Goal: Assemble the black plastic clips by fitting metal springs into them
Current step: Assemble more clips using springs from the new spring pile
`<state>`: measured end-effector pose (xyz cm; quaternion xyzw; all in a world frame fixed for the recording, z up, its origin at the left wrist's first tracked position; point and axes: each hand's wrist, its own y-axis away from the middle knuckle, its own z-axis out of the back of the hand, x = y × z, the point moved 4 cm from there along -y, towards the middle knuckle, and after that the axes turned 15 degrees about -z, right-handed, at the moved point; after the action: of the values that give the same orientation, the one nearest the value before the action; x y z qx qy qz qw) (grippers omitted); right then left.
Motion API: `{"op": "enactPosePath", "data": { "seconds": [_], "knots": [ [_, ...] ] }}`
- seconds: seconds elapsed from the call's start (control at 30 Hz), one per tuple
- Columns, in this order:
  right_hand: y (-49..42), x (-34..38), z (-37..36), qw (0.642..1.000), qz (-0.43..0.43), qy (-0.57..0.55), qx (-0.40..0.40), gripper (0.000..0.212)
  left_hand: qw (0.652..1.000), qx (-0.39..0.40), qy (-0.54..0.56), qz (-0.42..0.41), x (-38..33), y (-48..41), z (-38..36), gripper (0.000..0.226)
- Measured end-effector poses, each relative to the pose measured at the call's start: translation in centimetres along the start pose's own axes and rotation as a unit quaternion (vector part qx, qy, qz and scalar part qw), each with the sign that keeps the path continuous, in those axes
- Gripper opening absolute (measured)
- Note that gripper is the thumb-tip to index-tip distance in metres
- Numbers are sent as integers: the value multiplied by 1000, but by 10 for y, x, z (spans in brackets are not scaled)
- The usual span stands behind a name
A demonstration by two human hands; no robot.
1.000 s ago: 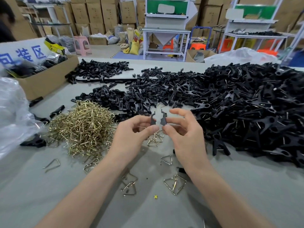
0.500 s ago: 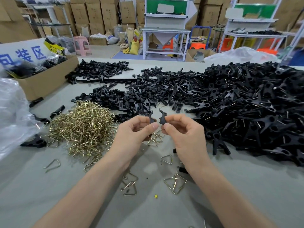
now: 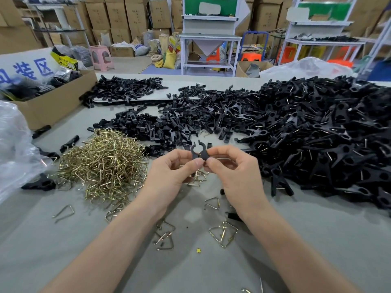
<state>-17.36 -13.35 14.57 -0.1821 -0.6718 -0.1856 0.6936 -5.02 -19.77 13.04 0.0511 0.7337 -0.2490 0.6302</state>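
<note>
Out to the left of the left hand [image 3: 169, 169] lies a heap of brass-coloured springs [image 3: 103, 163], far too many to count, and it is plainly nearer that hand than the other. The left hand pinches one black half between thumb and forefinger, and the right hand [image 3: 237, 172] pinches a second the same way. The two clip halves [image 3: 198, 152] meet face to face between the fingertips, held above the table [image 3: 63, 261]. They stand roughly upright, curved jaws pointing away from the person and closing a small ring, with their tails hidden in the fingers. No spring shows in either hand. The next move probably needs one, and the closest are the loose springs [image 3: 212, 203] under and behind both wrists, at least six lying apart. Beyond the hands spreads a litter of spare halves [image 3: 160, 125], and to the right of the right hand lies a big heap of finished clips [image 3: 317, 140]; neither can be counted.
</note>
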Motion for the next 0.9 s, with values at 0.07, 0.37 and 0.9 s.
{"op": "enactPosePath", "data": {
  "seconds": [0.07,0.37,0.9],
  "knots": [
    [1,0,-1,1000,5,23,2,20,1000,1,1,-3,-1,0,0,22],
    [0,0,0,999,0,38,21,25,997,-8,69,32,0,1,-1,25],
    [-2,6,10,994,-7,98,-47,12,988,-55,142,8,-17,-14,27,31]
  ]
}}
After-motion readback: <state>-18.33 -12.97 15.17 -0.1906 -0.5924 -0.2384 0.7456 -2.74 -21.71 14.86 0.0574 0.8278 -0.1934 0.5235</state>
